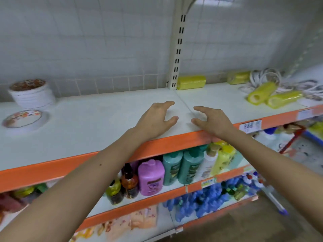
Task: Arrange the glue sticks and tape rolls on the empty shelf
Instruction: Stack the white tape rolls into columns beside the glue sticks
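Left hand [157, 117] and right hand [209, 121] are hovering empty, fingers loosely apart.
You are likely sizing up the shelf [87, 128] beneath them; fetching stock is coming next.

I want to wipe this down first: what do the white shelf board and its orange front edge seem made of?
Shelf board: smooth white, faint sheen, thin seam between panels; probably painted metal or laminate.
Orange front edge: even colour, soft highlights along its top; likely painted metal or plastic strip.
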`<state>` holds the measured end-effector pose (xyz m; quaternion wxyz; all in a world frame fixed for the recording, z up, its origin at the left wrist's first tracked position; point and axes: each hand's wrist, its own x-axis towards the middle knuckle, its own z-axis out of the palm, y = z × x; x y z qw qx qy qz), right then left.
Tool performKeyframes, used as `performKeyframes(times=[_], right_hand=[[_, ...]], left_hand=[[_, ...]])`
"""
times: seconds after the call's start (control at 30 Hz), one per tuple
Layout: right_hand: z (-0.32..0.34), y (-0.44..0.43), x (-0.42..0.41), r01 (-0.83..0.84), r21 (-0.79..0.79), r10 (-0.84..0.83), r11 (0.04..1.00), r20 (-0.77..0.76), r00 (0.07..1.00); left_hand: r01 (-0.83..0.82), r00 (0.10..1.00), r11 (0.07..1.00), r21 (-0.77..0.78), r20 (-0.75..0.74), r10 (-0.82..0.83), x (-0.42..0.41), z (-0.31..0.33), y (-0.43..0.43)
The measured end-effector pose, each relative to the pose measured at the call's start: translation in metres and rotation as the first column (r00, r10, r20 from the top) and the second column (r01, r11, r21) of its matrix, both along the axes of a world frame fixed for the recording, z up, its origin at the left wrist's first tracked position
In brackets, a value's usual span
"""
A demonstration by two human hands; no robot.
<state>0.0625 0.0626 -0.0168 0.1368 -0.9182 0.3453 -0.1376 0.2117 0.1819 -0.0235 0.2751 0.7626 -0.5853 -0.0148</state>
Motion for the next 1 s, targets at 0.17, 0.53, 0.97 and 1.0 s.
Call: performKeyframes(times=[0.17, 0.53, 0.97, 1.0], right_hand=[[0.003, -0.056, -0.052, 0.124, 0.003, -0.124, 0.992, 0.069, 0.990], [0.009, -0.192, -0.103, 0.330, -0.013, -0.327, 0.944, 0.101, 0.940], [0.014, -0.330, -0.156, 0.456, -0.025, -0.444, 0.889, 0.192, 0.875], [0.014, -0.343, -0.161, 0.445, -0.028, -0.432, 0.895, 0.192, 0.881]], left_hand=[[0.121, 0.993, 0.993, 0.006, 0.006, -0.121, -0.042, 0.003, -0.079], [0.325, 0.946, 0.945, 0.020, -0.012, -0.325, -0.077, 0.013, -0.264], [0.393, 0.911, 0.915, -0.093, -0.101, -0.401, -0.124, 0.017, -0.404], [0.385, 0.915, 0.920, -0.077, -0.096, -0.391, -0.129, 0.016, -0.416]])
